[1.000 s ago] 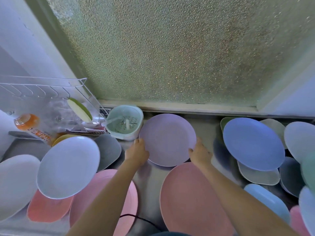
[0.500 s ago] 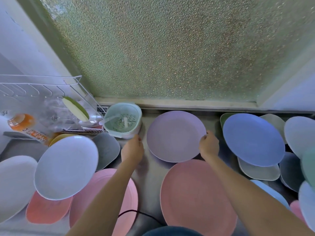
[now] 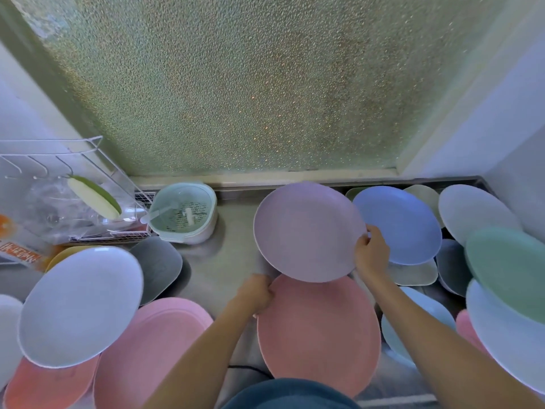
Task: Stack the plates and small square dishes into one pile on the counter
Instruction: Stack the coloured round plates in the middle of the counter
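A: Bare bench (image 3: 233, 261)?
B: One strip, running from the green strainer basket (image 3: 184, 215) toward the near edge, between the grey dish (image 3: 159, 267) and the lilac plate (image 3: 306, 231).
A: Left side?
B: Blocked: white plate (image 3: 79, 305), pink plates (image 3: 147, 349), wire rack (image 3: 73, 196).
A: Right side?
B: Blocked: blue plate (image 3: 404, 225), green plate (image 3: 507, 273), overlapping dishes beneath.
A: Centre?
B: Salmon plate (image 3: 318, 335), overlapped by the lilac.
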Demonstrator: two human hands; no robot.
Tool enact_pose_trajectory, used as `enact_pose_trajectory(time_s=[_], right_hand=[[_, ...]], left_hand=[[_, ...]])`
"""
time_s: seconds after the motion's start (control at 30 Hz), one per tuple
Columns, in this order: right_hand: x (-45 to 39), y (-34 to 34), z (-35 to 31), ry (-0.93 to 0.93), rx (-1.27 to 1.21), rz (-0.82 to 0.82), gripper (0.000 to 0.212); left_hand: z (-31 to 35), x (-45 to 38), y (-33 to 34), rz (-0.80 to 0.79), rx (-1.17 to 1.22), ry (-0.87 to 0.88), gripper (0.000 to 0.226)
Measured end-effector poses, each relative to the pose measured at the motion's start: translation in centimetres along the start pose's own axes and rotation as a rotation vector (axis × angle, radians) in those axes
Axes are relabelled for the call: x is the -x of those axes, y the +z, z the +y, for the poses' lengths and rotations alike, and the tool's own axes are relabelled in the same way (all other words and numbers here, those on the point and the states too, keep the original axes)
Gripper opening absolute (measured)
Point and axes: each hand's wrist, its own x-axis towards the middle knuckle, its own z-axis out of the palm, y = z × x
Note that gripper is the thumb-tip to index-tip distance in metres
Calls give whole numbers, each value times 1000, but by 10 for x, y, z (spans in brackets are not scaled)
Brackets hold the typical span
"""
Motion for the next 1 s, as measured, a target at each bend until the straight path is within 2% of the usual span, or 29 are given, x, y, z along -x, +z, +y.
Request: enact_pose_trajectory(time_s=[0.23,0.43,0.67,0.73,0.83,0.93,1.0], right_hand=[[20,-3,26,-47,27,29,30],[42,14,35,-82,118,-68,34],[60,35,42,-105,229,-123,41],[67,36,42,-94,268,-114,46],[73,34,45,-80,310,-104,51],[73,32,53,-32,324,-138,42],[74,31,50,-50,334,-121,53]], left_hand=[[-31,2,-26,132,286,-159,18],[-48,5,-27,147,524,-252,28],[-57,1,-13,402,631,-213,38],[-56,1,-13,421,615,-176,37],[-51,0,-14,400,466,-143,25],[-48,0,-14,388,311,-151,19],[-47,-1,-15,389,258,-135,21]])
